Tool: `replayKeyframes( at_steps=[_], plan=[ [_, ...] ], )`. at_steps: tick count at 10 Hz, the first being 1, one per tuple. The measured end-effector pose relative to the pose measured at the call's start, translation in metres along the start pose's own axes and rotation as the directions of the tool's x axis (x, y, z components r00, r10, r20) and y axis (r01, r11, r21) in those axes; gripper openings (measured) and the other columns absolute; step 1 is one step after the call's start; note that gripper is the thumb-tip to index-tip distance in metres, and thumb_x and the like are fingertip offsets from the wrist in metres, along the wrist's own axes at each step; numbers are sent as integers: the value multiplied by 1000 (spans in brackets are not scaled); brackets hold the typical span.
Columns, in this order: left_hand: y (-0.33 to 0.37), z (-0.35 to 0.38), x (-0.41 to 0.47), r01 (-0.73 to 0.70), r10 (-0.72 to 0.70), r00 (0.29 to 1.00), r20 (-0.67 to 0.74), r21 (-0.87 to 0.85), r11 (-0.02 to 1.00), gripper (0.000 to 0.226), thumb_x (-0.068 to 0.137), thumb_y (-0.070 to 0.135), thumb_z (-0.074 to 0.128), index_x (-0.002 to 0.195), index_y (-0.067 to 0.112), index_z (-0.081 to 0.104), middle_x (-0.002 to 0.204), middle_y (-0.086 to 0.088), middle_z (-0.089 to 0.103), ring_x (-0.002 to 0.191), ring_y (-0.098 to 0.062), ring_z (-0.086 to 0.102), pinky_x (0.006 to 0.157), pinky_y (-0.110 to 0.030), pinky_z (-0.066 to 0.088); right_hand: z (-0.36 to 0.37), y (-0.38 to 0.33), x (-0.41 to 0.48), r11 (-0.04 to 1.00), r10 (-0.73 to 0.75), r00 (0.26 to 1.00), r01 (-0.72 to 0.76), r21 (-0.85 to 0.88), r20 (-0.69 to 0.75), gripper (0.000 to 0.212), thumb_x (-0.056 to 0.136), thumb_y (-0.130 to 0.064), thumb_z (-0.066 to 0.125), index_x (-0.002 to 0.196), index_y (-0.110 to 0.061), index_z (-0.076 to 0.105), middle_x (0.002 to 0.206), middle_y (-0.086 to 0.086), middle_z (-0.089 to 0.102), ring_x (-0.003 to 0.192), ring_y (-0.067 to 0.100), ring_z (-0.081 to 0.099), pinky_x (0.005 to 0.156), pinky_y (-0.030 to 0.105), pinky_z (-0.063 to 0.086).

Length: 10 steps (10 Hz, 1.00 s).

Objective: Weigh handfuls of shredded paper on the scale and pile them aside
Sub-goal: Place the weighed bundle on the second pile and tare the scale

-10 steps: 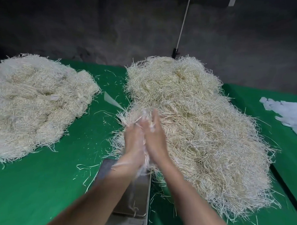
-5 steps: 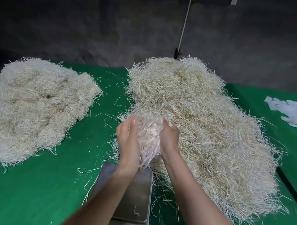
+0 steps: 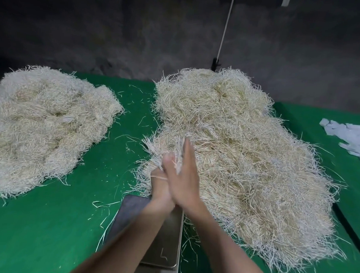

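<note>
A worktop covered in bright green cloth (image 3: 49, 223) stands against a rough, dark grey wall (image 3: 117, 32) in dim light. A thin white cord (image 3: 225, 29) runs down the wall to a small black fitting (image 3: 215, 63) behind the worktop's far edge.

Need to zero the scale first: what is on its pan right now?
A couple of stray strands lie on the pan. The left forearm hides much of it. The handful is held between the left hand and right hand, not on it.
</note>
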State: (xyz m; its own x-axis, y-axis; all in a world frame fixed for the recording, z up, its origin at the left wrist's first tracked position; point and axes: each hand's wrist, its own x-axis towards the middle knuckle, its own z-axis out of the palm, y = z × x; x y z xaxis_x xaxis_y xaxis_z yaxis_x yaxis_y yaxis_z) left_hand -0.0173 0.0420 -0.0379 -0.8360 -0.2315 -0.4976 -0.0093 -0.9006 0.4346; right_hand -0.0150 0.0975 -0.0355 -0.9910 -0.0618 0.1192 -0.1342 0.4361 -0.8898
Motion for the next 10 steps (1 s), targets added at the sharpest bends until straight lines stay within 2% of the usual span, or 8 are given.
replayKeyframes(
  at_steps=[1, 2, 3, 5, 6, 8, 9, 10],
  plan=[
    [-3, 7, 3, 63, -66, 998, -8, 417, 907, 83, 86, 72, 32, 142, 11, 36, 142, -11, 47, 122, -24, 53, 96, -35, 46, -19, 2, 17, 997, 14, 999, -11, 80, -34, 59, 98, -47, 38, 145, -53, 2, 156, -21, -9, 143, 2, -2, 117, 38, 8],
    [15, 15, 19, -60, 88, 996, -29, 526, 849, 51, 97, 55, 33, 106, 13, 61, 86, -6, 73, 75, -15, 70, 56, -18, 54, 8, -4, -10, 981, 2, 997, -18, 193, 82, 51, 84, -64, 35, 132, -68, 19, 148, -30, 20, 130, -15, 24, 112, 29, 28],
    [6, 7, 12, -256, 199, 967, 162, 605, 754, 35, 103, 29, 36, 116, 7, 59, 109, -5, 66, 102, -27, 62, 71, -15, 48, 14, -7, -8, 989, 36, 997, -45, 144, 69, 50, 91, -62, 35, 137, -63, 17, 153, -18, 23, 138, 6, 27, 112, 37, 29],
    [7, 14, 24, -359, 260, 932, 252, 746, 561, 29, 96, 30, 52, 93, 3, 63, 83, -12, 59, 64, -13, 61, 59, -19, 47, 9, 6, 2, 896, 133, 985, -167, 411, 110, 46, 93, -53, 45, 135, -34, 46, 104, -20, 60, 85, -10, 63, 65, 8, 49],
    [11, 16, 30, -364, 344, 909, 235, 850, 381, 56, 96, 48, 42, 133, 6, 45, 129, -15, 49, 112, -25, 53, 97, -36, 43, 22, 9, -9, 867, 227, 973, -179, 465, -49, 37, 94, -48, 48, 100, -15, 64, 70, -14, 65, 62, -3, 60, 50, 10, 42],
    [-2, -4, 4, -20, -137, 975, 176, 682, 731, 84, 76, 75, 41, 145, 26, 33, 152, 3, 32, 135, -19, 37, 111, -44, 29, -17, 21, 28, 640, 548, 828, -328, 695, -115, 56, 96, -44, 45, 131, 0, 40, 107, 12, 55, 95, 16, 56, 84, 31, 48],
    [-6, 0, 9, -59, -37, 993, 111, 748, 661, 59, 89, 57, 48, 125, 10, 52, 127, -14, 58, 96, -18, 62, 83, -34, 51, -9, 26, 16, 946, 210, 918, -105, 305, -337, 23, 100, -29, 44, 89, -11, 54, 76, 3, 52, 64, 11, 50, 57, 19, 40],
    [4, 6, 22, -144, 166, 986, 29, 660, 738, 40, 93, 44, 54, 97, 5, 60, 86, -14, 63, 72, -17, 63, 68, -30, 49, 15, 29, -7, 988, -150, 942, 157, 1, -301, 26, 91, -38, 39, 96, -18, 55, 92, -5, 49, 81, 6, 48, 71, 16, 38]
  ],
)
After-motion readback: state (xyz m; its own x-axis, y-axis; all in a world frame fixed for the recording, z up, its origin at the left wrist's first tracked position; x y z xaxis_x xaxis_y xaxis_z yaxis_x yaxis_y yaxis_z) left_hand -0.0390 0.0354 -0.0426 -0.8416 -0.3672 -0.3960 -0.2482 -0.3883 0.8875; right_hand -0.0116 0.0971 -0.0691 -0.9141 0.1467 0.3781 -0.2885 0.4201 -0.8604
